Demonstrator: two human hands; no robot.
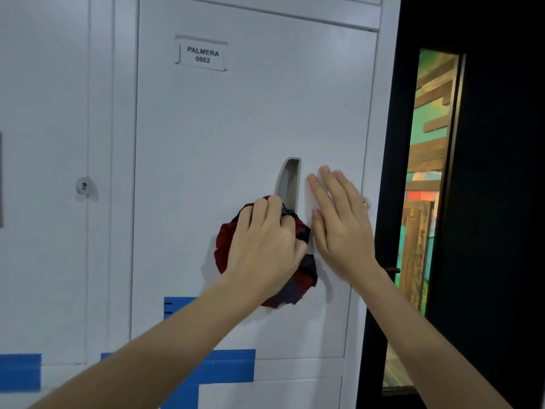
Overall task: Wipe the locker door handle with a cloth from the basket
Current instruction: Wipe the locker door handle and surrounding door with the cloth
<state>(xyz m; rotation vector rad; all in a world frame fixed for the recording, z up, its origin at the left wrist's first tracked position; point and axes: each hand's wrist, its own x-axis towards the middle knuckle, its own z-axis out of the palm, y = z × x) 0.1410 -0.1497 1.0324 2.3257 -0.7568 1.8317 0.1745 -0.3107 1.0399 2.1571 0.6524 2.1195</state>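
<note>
The white locker door (241, 119) fills the middle of the view and carries a label reading PALMERA 0002. Its recessed grey handle (288, 181) sits right of centre. My left hand (262, 243) grips a bunched red and dark blue cloth (224, 246) and holds it against the door over the handle's lower end. Just right of the handle, my right hand (339, 219) lies flat on the door with straight fingers. The basket is out of view.
A neighbouring white locker with a round keyhole (84, 185) stands to the left. Blue tape strips (230, 367) run across the lower doors. At the right is a dark frame (486, 202) with a narrow gap showing coloured wooden panels (427, 172).
</note>
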